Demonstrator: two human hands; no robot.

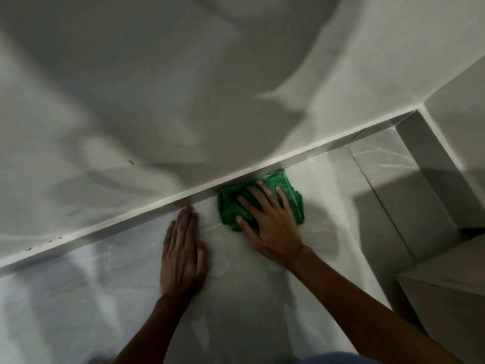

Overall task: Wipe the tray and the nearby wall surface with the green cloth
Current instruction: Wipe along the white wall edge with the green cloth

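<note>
The green cloth [290, 191] lies bunched on a pale grey marbled floor surface [105, 298], right against the white skirting strip [147, 215] at the foot of the white wall [183, 88]. My right hand [267, 222] presses flat on the cloth with fingers spread, covering its middle. My left hand [182, 254] lies flat on the bare floor to the left of the cloth, fingers together, fingertips touching the skirting. No separate tray can be told apart in this view.
The wall turns a corner at the upper right [425, 111]. A pale box-like block [446, 292] stands at the lower right. Shadows of my arms fall across the wall and floor.
</note>
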